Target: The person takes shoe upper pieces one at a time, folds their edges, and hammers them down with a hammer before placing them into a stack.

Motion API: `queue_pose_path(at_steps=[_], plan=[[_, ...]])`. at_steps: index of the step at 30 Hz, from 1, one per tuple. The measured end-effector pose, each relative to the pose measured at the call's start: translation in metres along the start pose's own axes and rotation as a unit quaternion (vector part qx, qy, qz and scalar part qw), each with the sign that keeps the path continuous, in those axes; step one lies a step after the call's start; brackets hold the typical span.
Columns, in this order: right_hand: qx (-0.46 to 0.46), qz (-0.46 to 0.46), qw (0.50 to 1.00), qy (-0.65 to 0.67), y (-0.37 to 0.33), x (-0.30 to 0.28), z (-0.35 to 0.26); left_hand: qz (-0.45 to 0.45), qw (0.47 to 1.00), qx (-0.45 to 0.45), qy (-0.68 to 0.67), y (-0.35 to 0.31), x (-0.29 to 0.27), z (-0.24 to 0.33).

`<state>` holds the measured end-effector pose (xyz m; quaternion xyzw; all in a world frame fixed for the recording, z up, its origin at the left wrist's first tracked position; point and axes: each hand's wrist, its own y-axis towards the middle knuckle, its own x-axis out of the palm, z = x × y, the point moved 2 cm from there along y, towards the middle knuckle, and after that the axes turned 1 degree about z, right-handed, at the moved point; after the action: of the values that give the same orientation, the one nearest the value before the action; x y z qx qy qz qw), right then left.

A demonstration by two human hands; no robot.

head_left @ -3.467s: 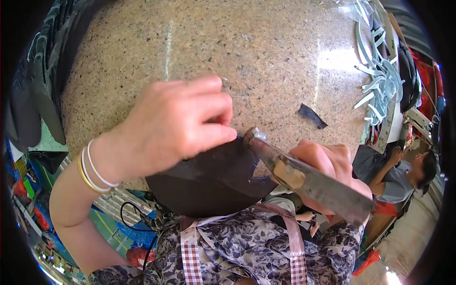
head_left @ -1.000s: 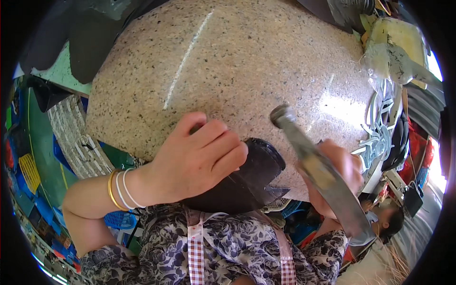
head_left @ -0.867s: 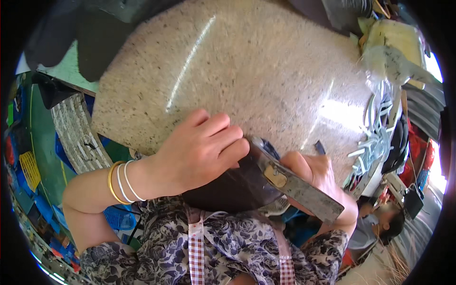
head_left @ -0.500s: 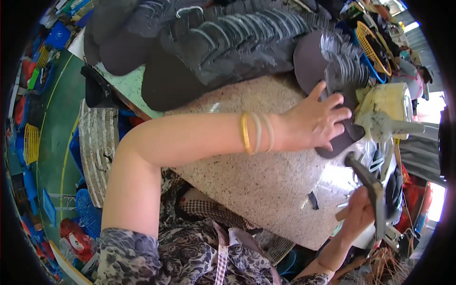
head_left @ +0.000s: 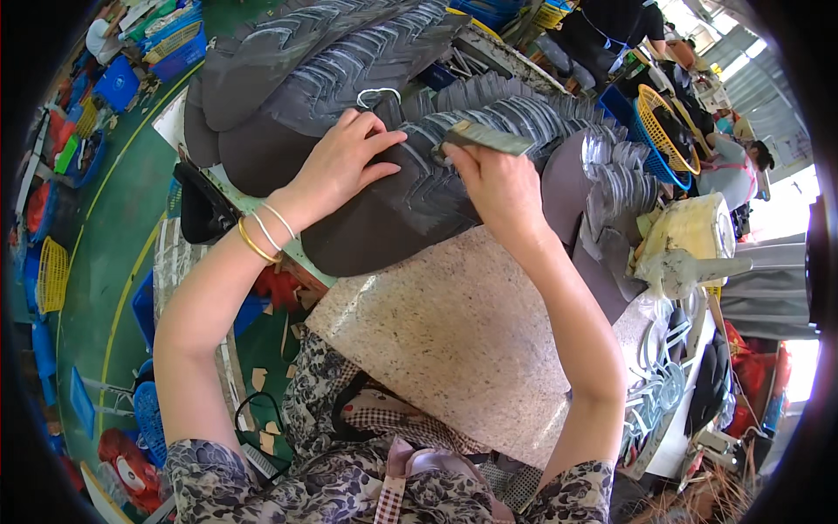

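Note:
My left hand [head_left: 336, 166] rests on a fanned row of dark grey, flat, shaped pieces [head_left: 384, 210]. Its thumb and forefinger are apart, and nothing shows between them. My right hand [head_left: 506, 192] is closed around a flat, grey-green tool [head_left: 491, 138], perhaps a brush or scraper, held just over the same row. The overlapping edges of these pieces carry whitish streaks. Nearer the right side, a smaller fan of similar pieces [head_left: 563, 179] lies along the table. A thin white loop [head_left: 379, 93] sits beyond my left fingers.
The speckled tabletop [head_left: 445, 332] spreads in front of me. At its right stands a yellowish, smeared container [head_left: 690, 236] with a thick handle-like part. Pale blue strap-like parts [head_left: 659, 384] pile up below it. A yellow basket [head_left: 668, 127] is farther back; people work beyond.
My left hand has moved left from the smaller fan to the long row. My right hand has come up from the lower right, where it held a hammer, and now holds the flat tool.

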<state>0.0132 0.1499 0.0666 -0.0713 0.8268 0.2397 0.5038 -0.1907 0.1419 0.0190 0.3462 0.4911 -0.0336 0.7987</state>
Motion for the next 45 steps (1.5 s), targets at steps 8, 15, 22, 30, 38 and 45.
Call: queue_pose_path(at_steps=[8, 15, 22, 30, 38, 45], plan=[[-0.038, 0.020, 0.999, 0.007, 0.004, 0.003, 0.003, -0.125, 0.986, 0.019, -0.113, 0.036, -0.022, -0.004], [0.001, -0.020, 1.000, -0.009, 0.013, 0.007, 0.008, -0.129, 0.986, 0.094, -0.055, 0.045, -0.026, 0.009], [-0.014, 0.004, 1.000, 0.007, 0.009, 0.004, 0.003, -0.128, 0.984, 0.111, -0.052, 0.042, -0.019, 0.005], [-0.022, -0.009, 0.999, -0.023, 0.008, 0.004, 0.001, -0.127, 0.976, 0.153, -0.083, 0.046, -0.012, 0.003], [-0.023, -0.022, 0.999, -0.007, 0.008, 0.000, -0.001, -0.127, 0.969, 0.166, -0.132, 0.049, -0.006, 0.008], [-0.001, -0.010, 1.000, -0.028, 0.013, 0.007, 0.006, -0.178, 0.963, 0.186, -0.084, 0.061, -0.014, 0.003]])
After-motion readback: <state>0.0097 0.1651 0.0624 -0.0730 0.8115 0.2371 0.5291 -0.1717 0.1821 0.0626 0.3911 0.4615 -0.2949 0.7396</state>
